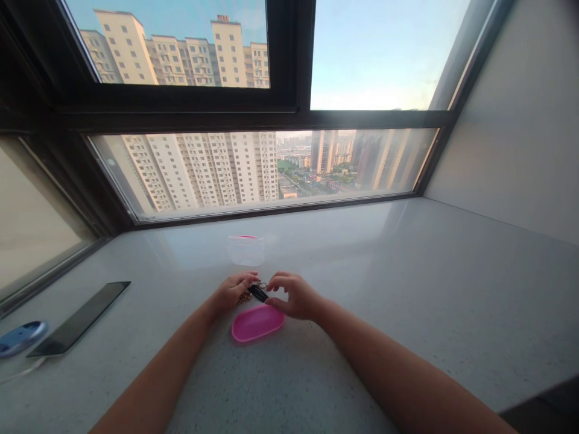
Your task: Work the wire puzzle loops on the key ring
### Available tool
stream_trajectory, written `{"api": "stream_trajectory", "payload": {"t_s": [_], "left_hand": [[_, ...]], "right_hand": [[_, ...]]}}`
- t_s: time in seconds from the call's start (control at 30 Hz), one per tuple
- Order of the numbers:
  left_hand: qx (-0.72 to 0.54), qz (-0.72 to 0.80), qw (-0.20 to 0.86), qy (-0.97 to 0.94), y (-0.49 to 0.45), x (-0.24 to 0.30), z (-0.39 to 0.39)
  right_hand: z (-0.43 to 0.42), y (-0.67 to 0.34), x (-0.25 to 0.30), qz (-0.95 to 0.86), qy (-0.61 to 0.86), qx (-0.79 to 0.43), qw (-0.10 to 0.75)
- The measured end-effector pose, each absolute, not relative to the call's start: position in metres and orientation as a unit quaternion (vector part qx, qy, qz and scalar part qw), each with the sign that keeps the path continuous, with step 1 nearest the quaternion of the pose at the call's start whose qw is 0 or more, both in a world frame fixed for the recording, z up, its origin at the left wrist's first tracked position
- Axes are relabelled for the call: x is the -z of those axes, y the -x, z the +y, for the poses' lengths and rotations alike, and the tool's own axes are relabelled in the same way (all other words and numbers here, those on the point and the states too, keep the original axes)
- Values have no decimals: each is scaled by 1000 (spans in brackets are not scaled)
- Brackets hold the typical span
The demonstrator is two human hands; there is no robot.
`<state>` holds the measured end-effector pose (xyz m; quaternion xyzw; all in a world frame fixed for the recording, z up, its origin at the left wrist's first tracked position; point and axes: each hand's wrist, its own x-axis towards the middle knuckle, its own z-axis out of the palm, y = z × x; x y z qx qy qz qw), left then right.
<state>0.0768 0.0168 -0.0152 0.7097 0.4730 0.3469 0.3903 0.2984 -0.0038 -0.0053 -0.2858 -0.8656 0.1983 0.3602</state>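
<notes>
fingertips of the curled left hand [232, 293] and right hand [295, 298] pinch a slim black fob [258, 293] at mid-sill, its long axis running far-left to near-right, with metal rings at the left end. a glossy pink oval dish [257, 323] lies just near of it on the speckled stone sill [407, 289]. a clear plastic tub [246, 251] stands farther off, contents unclear.

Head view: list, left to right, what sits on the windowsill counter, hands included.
From the left: blue rounded object → dark flat phone → left hand → small black fob, pinched between both hands → right hand.
</notes>
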Motion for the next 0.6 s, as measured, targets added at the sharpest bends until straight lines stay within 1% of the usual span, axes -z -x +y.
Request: {"api": "stream_trajectory", "payload": {"t_s": [0.2, 0.4, 0.6], "left_hand": [[-343, 432, 414, -724, -94, 14, 10], [-374, 457, 367, -719, -87, 19, 18], [-332, 429, 391, -744, -95, 21, 13]], "right_hand": [[20, -310, 16, -803, 388, -206, 403], [27, -306, 24, -813, 375, -241, 376], [27, -304, 24, -792, 395, -279, 373]]}}
